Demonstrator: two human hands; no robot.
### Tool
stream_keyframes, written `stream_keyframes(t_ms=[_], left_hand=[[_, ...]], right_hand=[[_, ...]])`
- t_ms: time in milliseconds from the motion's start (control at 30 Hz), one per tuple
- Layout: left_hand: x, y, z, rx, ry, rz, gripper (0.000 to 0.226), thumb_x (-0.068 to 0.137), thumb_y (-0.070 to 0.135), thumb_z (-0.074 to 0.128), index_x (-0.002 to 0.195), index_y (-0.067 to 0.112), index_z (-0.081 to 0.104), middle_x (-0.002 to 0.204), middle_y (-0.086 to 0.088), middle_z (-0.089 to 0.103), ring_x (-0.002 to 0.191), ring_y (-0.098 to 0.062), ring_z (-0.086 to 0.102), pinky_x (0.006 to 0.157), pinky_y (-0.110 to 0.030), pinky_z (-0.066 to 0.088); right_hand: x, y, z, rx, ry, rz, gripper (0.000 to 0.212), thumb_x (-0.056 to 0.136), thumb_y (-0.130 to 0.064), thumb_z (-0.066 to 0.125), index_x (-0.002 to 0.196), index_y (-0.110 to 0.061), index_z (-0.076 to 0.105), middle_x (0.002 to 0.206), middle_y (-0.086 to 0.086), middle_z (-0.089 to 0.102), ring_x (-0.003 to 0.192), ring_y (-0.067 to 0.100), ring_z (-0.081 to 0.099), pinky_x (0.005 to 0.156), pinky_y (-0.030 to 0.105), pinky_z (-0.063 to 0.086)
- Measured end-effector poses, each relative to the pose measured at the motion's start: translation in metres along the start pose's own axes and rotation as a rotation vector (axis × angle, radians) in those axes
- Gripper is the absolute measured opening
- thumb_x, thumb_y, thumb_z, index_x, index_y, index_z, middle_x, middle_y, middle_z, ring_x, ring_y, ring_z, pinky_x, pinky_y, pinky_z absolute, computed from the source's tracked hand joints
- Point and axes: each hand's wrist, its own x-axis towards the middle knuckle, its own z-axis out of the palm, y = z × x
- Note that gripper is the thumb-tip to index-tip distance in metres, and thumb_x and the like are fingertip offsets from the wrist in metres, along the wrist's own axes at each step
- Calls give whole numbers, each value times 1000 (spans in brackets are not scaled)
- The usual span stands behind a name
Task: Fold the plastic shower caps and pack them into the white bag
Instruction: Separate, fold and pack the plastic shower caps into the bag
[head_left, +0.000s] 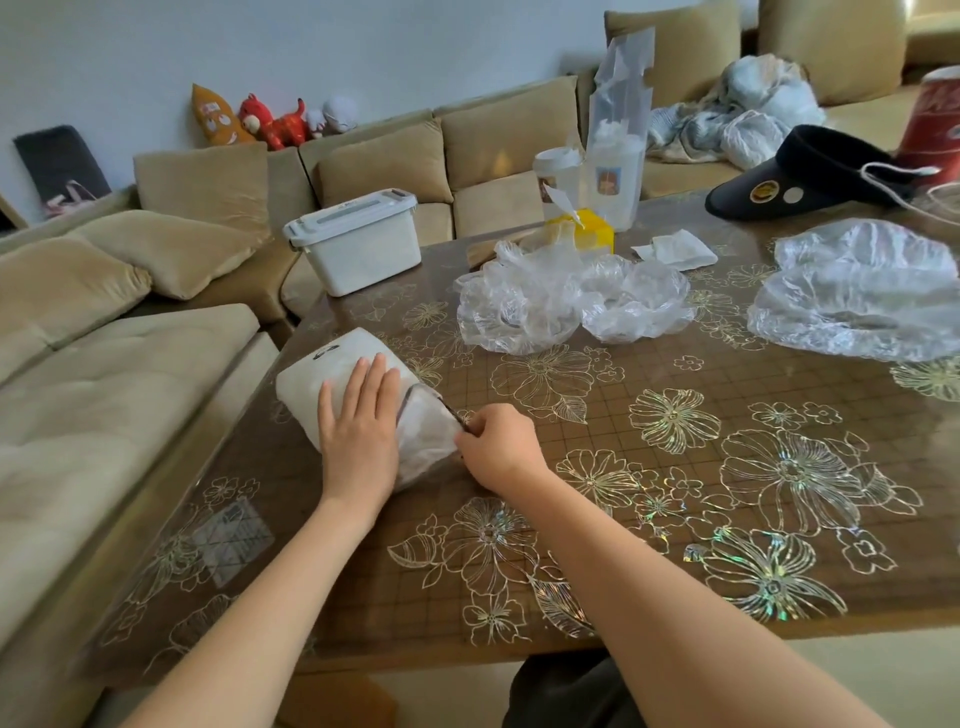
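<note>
The white bag (322, 382) lies on the table's left side, stuffed and bulging, its dark-edged mouth facing right. My left hand (358, 421) rests flat on top of it with straight fingers. My right hand (496, 447) pinches the bag's dark mouth edge at its right end. Crumpled clear shower caps (566, 304) lie in a pile at the table's middle back. A larger spread clear shower cap (862, 291) lies at the far right.
The brown floral table (675, 467) has a beige sofa (130, 364) along its left. At the back stand a white lidded box (358, 241), a yellow box (592, 231), a tall clear packet (618, 135), a white tissue (675, 251) and a black visor (810, 174).
</note>
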Motion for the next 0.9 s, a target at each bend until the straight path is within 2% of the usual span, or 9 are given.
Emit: stream_keyframes(t_ms=[133,300,400,500,600,667,734,834,900], left_hand=[[17,-5,6,-61,-90,-97,68,79,5,70,140,6,40,151,-13,32,143,-28,23,114,-51,10],[40,3,3,-144,-217,-188,90,84,24,59,150,8,0,159,-9,-1,146,-21,-6,115,-53,-10],[37,34,-5,-308,-28,-153,80,85,24,48,150,6,6,158,-12,3,146,-23,-3,111,-51,-17],[29,80,-11,-514,156,93,57,82,19,38,138,8,35,149,-15,34,141,-24,21,117,-47,0],[40,122,-3,-684,164,223,40,83,13,38,119,6,53,134,-17,51,129,-26,37,110,-52,30],[49,142,1,-808,126,158,33,84,4,46,115,2,58,130,-17,53,125,-30,43,103,-51,40],[54,152,6,-907,92,88,33,86,-3,52,118,1,58,133,-15,51,126,-29,45,105,-41,40],[59,145,12,-1035,94,-51,31,90,0,52,120,6,56,125,-8,55,116,-12,48,97,-6,31],[63,138,17,-1100,94,-154,27,91,1,51,116,9,57,116,-1,55,107,-9,50,91,-11,38]], right_hand=[[4,17,-19,-169,175,-124,29,94,-21,51,120,-9,55,120,8,50,110,27,52,93,37,45],[7,54,-67,-541,427,-155,36,94,-15,44,129,-9,47,134,14,41,119,29,40,98,36,33],[8,74,-88,-698,446,-142,40,92,-11,45,131,-8,46,146,15,30,129,32,34,103,39,27],[9,83,-96,-736,485,-194,37,85,-4,53,122,-4,55,145,22,33,129,39,36,105,45,29],[22,82,-107,-811,521,-263,34,80,-7,62,114,-7,63,147,23,34,131,39,37,104,47,31],[33,78,-120,-880,462,-243,31,87,-16,57,117,-12,60,156,18,15,143,33,16,112,44,16],[46,76,-132,-957,375,-207,29,92,-21,50,119,-14,57,159,12,1,146,26,-4,115,42,-2],[59,77,-139,-919,279,-171,34,93,-20,44,124,-14,56,154,6,28,146,20,5,115,41,-6],[62,84,-142,-805,320,-192,34,95,-18,42,124,-13,58,141,2,47,142,17,20,113,37,-1]])
